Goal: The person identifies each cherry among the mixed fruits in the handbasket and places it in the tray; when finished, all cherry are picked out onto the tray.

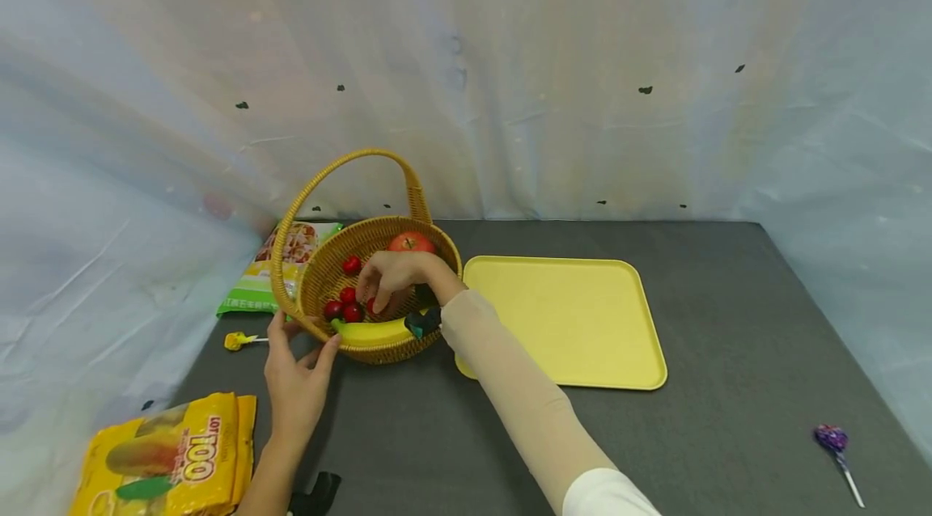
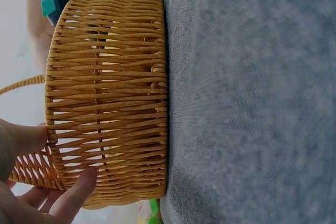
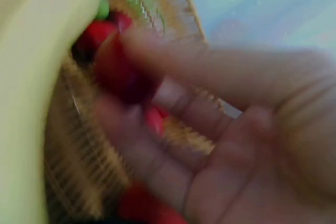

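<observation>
1. Right wrist view: my right hand [image 1: 396,273] pinches one small red fruit [image 3: 126,77] between thumb and fingertips, opened only as wide as the fruit. Head view shows that hand from above, inside the basket [image 1: 393,353].
2. Left wrist view: my left hand [image 1: 298,382] grips the basket at the handle's base, thumb by the rim, a finger against the outer weave. That view gives the side wall, bottom resting on the table [image 1: 713,419].
3. Head view only, whole contents: loose red fruits [image 1: 353,313], apple [image 1: 411,242] at the back, banana [image 1: 374,333] along the front.
4. Table dark grey; yellow tray [image 1: 561,322] just right of the basket, purple lollipop [image 1: 832,438] far right, yellow lollipop [image 1: 235,340] and green-and-white bag [image 1: 251,289] left. Pale sheeting [image 1: 510,95] hangs around.
5. Yellow snack packs [image 1: 167,459] cut off at the bottom edge. Right wrist view blurred. Dark thing [image 1: 422,294] by my right wrist: can't identify, partly covered.
</observation>
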The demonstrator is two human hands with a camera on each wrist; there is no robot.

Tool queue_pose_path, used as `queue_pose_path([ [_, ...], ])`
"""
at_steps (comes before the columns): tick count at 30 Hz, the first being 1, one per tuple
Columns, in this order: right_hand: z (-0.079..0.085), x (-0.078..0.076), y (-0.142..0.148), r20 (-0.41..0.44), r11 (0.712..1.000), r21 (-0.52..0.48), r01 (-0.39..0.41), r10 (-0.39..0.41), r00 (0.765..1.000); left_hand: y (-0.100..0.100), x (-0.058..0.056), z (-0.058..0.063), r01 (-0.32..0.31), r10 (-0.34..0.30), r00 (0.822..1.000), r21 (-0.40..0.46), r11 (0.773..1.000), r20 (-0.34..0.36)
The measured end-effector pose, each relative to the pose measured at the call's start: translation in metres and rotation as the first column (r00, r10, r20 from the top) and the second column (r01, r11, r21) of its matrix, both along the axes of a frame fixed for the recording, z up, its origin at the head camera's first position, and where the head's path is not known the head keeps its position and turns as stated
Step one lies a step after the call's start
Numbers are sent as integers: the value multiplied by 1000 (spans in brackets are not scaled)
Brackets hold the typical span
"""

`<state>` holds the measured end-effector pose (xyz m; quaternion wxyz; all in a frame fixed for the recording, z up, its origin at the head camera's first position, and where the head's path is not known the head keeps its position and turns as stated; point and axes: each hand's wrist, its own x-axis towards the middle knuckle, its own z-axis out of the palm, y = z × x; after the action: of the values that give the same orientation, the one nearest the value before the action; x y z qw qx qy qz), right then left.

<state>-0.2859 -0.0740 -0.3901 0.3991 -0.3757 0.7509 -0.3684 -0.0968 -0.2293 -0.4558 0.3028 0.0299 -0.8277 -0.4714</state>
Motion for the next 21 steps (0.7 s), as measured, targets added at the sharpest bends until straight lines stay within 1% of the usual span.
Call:
queue_pose_path([
  [2,8,-3,8,-51,995,-95,17,-22,998,-1,0,0,1,-1,1000,-1,1000,-1],
  [4,17,-6,21,-124,982,-183,50,-73,990,-1,0,0,7,-7,1000,1,1000,-2],
  [6,24,-9,39,-187,957,-268,108,-161,969,-2,1,0,11,-11,1000,3,1000,-2],
  [7,25,-10,50,-209,939,-313,141,-213,954,-1,2,-1,11,-11,1000,4,1000,-1],
  [9,24,-12,73,-241,893,-395,215,-326,914,-1,3,0,1,-1,1000,7,1000,1],
  [11,16,-12,95,-225,832,-464,305,-444,867,-2,6,0,-14,14,1000,3,1000,5],
  [13,2,-12,114,-200,767,-503,397,-551,810,-3,8,1,-24,25,1000,-3,1000,9],
  [14,-7,-12,122,-187,742,-509,437,-591,785,-3,9,2,-25,25,1000,-4,1000,10],
  [15,-16,-12,129,-178,726,-504,468,-618,766,-4,9,2,-24,24,1000,-3,1000,11],
  [16,-25,-12,134,-173,717,-491,494,-636,752,-5,10,3,-23,23,1000,-1,1000,10],
  [17,-34,-13,139,-180,721,-474,506,-641,746,-5,10,3,-20,20,1000,4,1000,10],
  [18,-43,-14,142,-194,732,-452,509,-638,746,-5,10,4,-18,18,1000,7,1000,11],
  [21,-64,-14,149,-234,781,-392,485,-595,769,-4,10,5,-12,11,1000,12,1000,9],
])
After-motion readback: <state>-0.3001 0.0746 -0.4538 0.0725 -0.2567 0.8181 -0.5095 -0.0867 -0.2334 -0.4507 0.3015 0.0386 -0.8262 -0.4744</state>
